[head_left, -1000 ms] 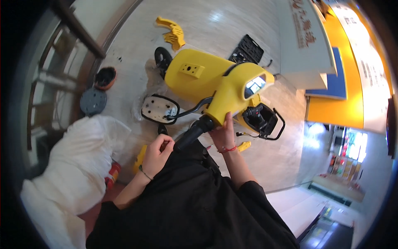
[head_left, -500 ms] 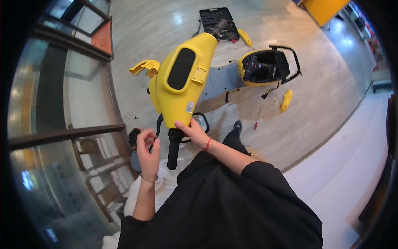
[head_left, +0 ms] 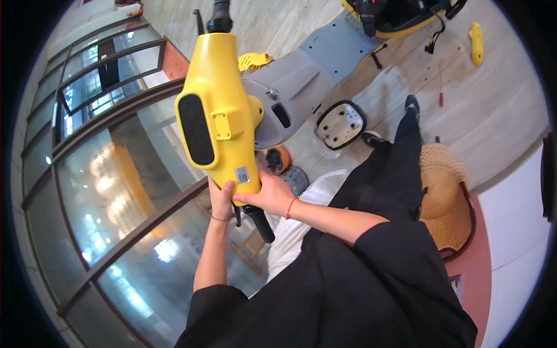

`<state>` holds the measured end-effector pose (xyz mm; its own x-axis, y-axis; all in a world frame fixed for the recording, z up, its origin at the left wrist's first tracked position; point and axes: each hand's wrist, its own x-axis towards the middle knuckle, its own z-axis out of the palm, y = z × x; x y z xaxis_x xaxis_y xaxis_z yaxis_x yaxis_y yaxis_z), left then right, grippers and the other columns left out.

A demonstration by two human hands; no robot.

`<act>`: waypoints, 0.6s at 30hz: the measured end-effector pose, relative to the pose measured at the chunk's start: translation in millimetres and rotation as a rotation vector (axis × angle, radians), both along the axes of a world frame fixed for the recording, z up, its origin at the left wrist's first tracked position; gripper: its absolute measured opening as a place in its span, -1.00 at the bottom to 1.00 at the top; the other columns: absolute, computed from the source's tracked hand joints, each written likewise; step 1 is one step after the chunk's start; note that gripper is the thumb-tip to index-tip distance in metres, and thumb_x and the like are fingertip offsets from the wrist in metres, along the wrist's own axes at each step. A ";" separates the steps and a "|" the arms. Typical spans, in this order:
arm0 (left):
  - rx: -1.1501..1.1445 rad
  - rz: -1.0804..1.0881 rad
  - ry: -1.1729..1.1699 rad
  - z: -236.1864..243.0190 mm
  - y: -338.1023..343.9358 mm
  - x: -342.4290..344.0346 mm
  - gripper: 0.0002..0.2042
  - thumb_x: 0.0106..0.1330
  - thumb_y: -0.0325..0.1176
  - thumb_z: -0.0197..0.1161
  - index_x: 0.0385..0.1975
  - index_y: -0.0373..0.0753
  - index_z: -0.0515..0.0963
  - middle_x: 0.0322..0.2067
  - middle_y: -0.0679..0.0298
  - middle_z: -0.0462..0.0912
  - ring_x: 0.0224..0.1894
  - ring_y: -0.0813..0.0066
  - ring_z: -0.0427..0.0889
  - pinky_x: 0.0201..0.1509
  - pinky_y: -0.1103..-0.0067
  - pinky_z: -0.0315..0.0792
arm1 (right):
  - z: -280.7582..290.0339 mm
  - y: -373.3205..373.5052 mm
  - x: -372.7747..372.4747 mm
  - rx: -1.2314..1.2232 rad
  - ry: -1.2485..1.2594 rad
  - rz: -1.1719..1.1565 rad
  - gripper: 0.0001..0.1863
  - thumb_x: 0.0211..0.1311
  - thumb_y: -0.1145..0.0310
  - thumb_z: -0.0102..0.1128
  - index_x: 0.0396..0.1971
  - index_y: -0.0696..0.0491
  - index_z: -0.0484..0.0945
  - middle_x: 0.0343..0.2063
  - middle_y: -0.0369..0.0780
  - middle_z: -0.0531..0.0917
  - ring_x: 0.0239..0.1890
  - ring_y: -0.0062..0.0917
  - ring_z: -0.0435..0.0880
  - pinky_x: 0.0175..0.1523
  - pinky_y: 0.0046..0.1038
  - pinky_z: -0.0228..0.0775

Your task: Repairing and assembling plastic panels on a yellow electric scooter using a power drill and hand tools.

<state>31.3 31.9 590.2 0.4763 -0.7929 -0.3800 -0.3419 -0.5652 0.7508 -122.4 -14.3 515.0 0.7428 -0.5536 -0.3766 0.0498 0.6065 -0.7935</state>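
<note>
The yellow handlebar cover [head_left: 237, 93] of an electric scooter is in front of me, with a long black panel and a small silver label. My left hand [head_left: 221, 196] grips its near end from the left, thumb on top and fingers hidden underneath. From the right, my right hand [head_left: 272, 194] closes on the same end, its thumb beside the other thumb. Just below both hands a black handlebar grip [head_left: 260, 224] sticks out, with a brake lever next to it. Behind the cover lies the scooter's grey footboard body [head_left: 296, 87].
The open seat compartment [head_left: 400, 14] is at the far right. A seat-like panel [head_left: 339, 124], a red-handled screwdriver [head_left: 441, 97] and a yellow trim piece [head_left: 476, 44] lie on the floor. A straw hat [head_left: 445, 200] is at my right. Glass panes [head_left: 139, 191] line the left side.
My left hand, raised beside the grip before, now holds the cover's end along with my right hand. The view has swung, and the handlebar cover now stands more upright in it.
</note>
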 end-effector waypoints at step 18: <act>0.011 0.043 0.082 3.7 15.7 15.9 -0.24 0.10 0.17 0.23 0.11 -0.31 0.18 -0.04 0.20 0.40 -0.04 0.43 0.46 -0.01 0.50 0.40 | -15.1 42.3 1.1 0.230 -0.427 -0.121 -0.22 -0.06 -0.02 0.35 0.01 0.28 0.33 -0.14 -0.02 0.55 -0.07 -0.36 0.56 -0.01 -0.46 0.36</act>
<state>47.2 47.6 593.9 0.4767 -0.7682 -0.4274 -0.2554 -0.5863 0.7688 -121.3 28.0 499.9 0.7928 -0.5837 -0.1751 0.4221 0.7333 -0.5330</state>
